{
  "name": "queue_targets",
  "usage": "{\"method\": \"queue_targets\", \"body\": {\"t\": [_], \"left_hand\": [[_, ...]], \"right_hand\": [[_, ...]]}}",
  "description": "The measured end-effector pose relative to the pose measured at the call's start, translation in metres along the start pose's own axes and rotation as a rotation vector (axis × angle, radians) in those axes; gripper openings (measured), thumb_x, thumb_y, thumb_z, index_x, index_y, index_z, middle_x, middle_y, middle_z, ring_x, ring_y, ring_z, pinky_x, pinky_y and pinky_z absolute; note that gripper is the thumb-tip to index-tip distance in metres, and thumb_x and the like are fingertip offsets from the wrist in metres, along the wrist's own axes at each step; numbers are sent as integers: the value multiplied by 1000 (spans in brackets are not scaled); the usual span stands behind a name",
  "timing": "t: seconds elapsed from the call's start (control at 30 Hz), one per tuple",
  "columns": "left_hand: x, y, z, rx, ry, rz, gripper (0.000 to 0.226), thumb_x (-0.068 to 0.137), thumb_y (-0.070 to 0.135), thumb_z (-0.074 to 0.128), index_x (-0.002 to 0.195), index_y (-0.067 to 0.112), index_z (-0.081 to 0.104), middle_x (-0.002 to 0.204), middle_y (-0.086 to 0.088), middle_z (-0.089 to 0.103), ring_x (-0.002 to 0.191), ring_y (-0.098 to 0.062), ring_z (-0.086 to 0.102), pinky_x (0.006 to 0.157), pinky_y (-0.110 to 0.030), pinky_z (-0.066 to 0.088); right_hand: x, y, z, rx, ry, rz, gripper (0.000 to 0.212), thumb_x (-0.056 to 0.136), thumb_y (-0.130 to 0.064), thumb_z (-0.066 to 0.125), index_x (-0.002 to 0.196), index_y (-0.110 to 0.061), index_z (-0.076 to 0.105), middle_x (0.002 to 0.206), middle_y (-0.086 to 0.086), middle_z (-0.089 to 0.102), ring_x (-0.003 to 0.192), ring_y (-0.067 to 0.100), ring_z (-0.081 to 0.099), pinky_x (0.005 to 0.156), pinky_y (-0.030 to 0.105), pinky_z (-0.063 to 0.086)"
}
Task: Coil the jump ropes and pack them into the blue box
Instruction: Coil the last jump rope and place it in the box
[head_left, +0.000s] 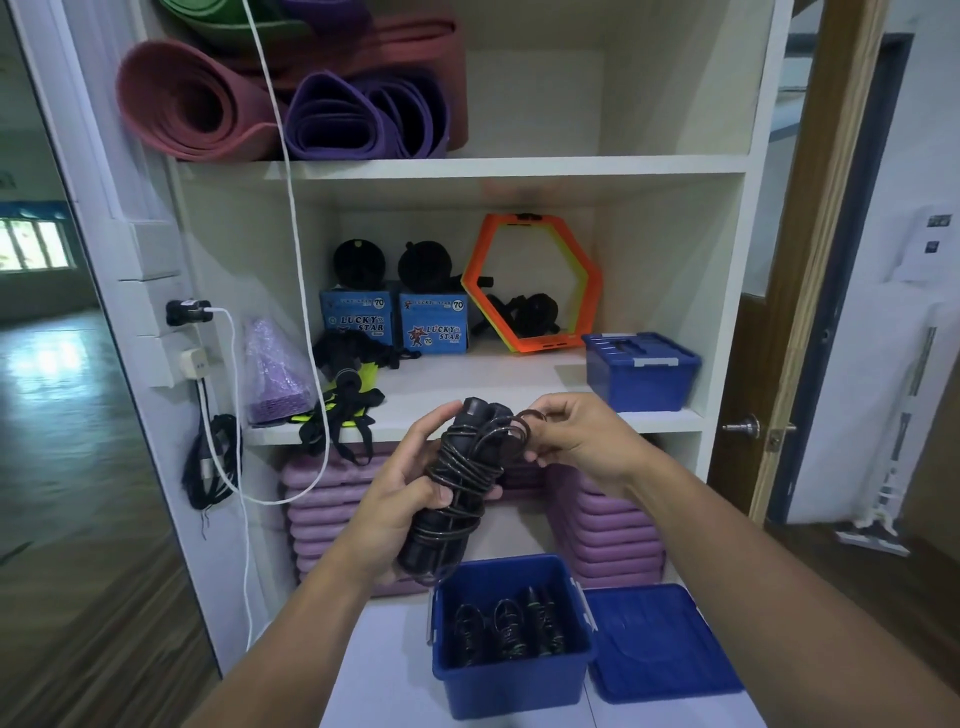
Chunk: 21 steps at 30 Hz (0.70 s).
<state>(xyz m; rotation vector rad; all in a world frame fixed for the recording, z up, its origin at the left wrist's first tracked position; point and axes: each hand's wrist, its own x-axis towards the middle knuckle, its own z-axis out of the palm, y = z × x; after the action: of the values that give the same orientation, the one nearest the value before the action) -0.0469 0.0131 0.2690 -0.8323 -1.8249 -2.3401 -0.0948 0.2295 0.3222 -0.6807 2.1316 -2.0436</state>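
Note:
A black jump rope (457, 483), its cord wound around the two handles, is held upright in front of the shelf. My left hand (400, 499) grips the handles from the left. My right hand (576, 441) pinches a loop of the cord at the bundle's top right. Below stands an open blue box (511, 680) on the floor, holding three coiled ropes (511, 629) side by side. Its blue lid (660, 644) lies flat to the right of it.
A white shelf unit (519, 400) stands ahead with a closed blue box (641, 371), orange hexagon rings (530, 283), small blue cartons and black straps. Purple foam pads (608, 525) are stacked below, rolled mats above. White cables hang at left. A wooden door is at right.

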Motion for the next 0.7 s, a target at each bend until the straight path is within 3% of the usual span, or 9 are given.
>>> {"method": "queue_targets", "body": {"t": [0.07, 0.17, 0.23, 0.37, 0.53, 0.6, 0.7], "left_hand": [[1, 0, 2, -11, 7, -21, 78, 63, 9, 60, 140, 20, 48, 121, -25, 64, 104, -47, 65, 81, -47, 56], [5, -3, 12, 103, 33, -34, 67, 70, 32, 76, 131, 16, 53, 109, -28, 67, 91, -32, 69, 71, -38, 54], [9, -1, 18, 158, 79, -45, 66, 71, 45, 81, 125, 17, 56, 101, -21, 70, 84, -29, 70, 67, -38, 55], [14, 4, 21, 387, 189, -55, 34, 88, 48, 68, 107, 20, 65, 86, -4, 74, 74, -18, 69, 66, -35, 53], [14, -2, 29, 268, 217, -158, 43, 92, 45, 61, 108, 5, 61, 87, -16, 71, 71, -29, 69, 67, -43, 57], [12, -4, 29, 195, 204, -174, 44, 86, 46, 68, 113, 13, 58, 91, -16, 70, 72, -29, 70, 68, -43, 56], [10, -9, 21, 179, 162, -153, 67, 71, 37, 87, 124, 32, 46, 101, -7, 73, 86, -24, 71, 79, -44, 58]], "right_hand": [[3, 2, -1, -12, 65, -6, 15, 79, -12, 75, 79, -3, 64, 59, 7, 66, 55, 14, 61, 52, 20, 48], [5, 6, 5, -10, 123, 7, 17, 82, -10, 75, 73, -7, 61, 57, 5, 64, 54, 13, 61, 50, 19, 45], [6, 4, 6, -31, 145, 22, 19, 83, -13, 76, 72, -9, 61, 57, 5, 63, 53, 12, 60, 50, 19, 43], [3, 2, 2, -147, 92, 52, 23, 84, -13, 76, 68, -12, 59, 54, 4, 61, 53, 13, 56, 49, 19, 39], [-2, 5, 8, -275, 0, 48, 24, 83, -6, 75, 65, -11, 59, 51, 6, 59, 49, 11, 56, 49, 20, 36], [-2, 7, 7, -271, -12, 66, 25, 85, -6, 73, 65, -11, 60, 51, 5, 60, 49, 11, 55, 50, 21, 36], [-4, 8, 9, -186, -32, 138, 24, 84, -14, 76, 66, -11, 60, 53, 6, 59, 48, 10, 55, 48, 19, 37]]}}
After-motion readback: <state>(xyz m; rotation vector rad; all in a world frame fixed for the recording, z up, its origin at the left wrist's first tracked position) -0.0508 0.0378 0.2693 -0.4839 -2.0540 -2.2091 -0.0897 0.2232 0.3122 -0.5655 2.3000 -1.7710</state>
